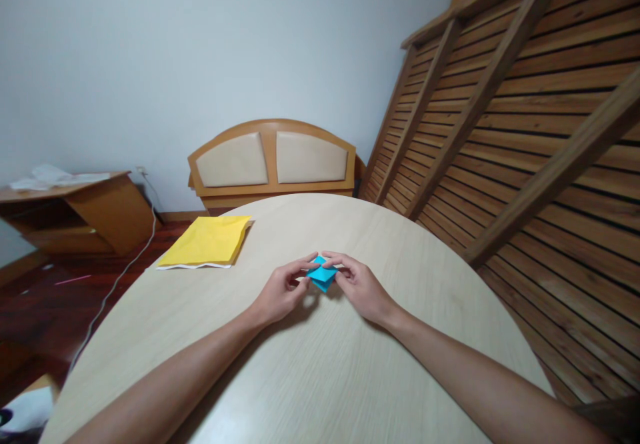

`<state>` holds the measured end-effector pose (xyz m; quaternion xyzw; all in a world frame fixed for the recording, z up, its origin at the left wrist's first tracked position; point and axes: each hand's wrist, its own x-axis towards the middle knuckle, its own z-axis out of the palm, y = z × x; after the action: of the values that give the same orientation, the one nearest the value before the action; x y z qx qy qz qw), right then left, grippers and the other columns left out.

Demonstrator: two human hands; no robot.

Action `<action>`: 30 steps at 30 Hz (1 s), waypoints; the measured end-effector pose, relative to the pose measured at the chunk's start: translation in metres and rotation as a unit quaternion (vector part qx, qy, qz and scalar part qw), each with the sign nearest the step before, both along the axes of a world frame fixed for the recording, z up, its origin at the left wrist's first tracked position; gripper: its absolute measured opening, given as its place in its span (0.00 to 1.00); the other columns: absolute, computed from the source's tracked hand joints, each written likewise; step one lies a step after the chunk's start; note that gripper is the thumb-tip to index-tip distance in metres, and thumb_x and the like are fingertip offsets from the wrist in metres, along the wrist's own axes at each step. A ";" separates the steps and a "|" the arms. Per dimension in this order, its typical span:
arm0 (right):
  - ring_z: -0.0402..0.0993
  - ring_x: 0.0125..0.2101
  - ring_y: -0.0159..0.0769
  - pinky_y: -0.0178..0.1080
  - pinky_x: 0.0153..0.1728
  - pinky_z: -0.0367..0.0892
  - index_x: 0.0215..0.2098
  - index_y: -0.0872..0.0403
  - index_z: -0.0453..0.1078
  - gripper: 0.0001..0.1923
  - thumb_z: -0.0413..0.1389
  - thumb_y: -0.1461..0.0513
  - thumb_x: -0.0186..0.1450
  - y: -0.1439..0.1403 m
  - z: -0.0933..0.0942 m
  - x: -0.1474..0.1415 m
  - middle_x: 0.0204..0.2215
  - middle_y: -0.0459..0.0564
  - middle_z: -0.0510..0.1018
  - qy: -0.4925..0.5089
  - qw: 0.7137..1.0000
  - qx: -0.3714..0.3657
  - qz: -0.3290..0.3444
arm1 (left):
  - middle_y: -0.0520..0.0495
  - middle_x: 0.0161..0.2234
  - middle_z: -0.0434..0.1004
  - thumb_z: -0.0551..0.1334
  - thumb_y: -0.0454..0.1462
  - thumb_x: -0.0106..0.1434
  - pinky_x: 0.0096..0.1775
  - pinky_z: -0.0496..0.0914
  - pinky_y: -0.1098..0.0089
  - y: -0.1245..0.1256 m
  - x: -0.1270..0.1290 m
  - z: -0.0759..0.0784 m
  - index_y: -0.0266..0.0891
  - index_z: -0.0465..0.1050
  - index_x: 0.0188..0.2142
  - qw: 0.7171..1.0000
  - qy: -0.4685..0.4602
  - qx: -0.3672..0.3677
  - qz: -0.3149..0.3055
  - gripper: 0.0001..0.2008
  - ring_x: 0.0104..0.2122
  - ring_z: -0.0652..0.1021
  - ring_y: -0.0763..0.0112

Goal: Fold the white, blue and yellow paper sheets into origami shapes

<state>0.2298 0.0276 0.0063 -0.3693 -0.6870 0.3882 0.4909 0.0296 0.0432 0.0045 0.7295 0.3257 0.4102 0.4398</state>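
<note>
Both hands pinch a small folded piece of bright blue paper (322, 275) just above a round pale wooden table (320, 364).

The blue paper sits between the two hands near the table's centre: the left hand (280, 292) grips its edge from the 9 o'clock side with thumb and fingertips closed on it, and the right hand (357, 285) grips it from the 3 o'clock side in the same pinched way. The forearms reach in from 7 and 5 o'clock. A stack of yellow paper sheets (207, 243) lies flat on the table toward 10 o'clock from the hands, well apart from them, close to the table's rim.
</note>
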 end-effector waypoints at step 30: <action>0.78 0.36 0.35 0.40 0.40 0.73 0.36 0.53 0.68 0.04 0.59 0.63 0.62 -0.003 -0.002 -0.002 0.36 0.47 0.78 -0.030 0.999 -0.022 0.010 | 0.45 0.37 0.80 0.67 0.42 0.61 0.39 0.74 0.66 0.009 0.000 -0.005 0.37 0.74 0.34 0.998 -0.043 0.001 0.035 0.10 0.35 0.79 0.69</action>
<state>0.2274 0.0248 0.0046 -0.3845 -0.6963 0.3973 0.4577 0.0299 0.0520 -0.0010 0.6998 0.3318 0.4565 0.4379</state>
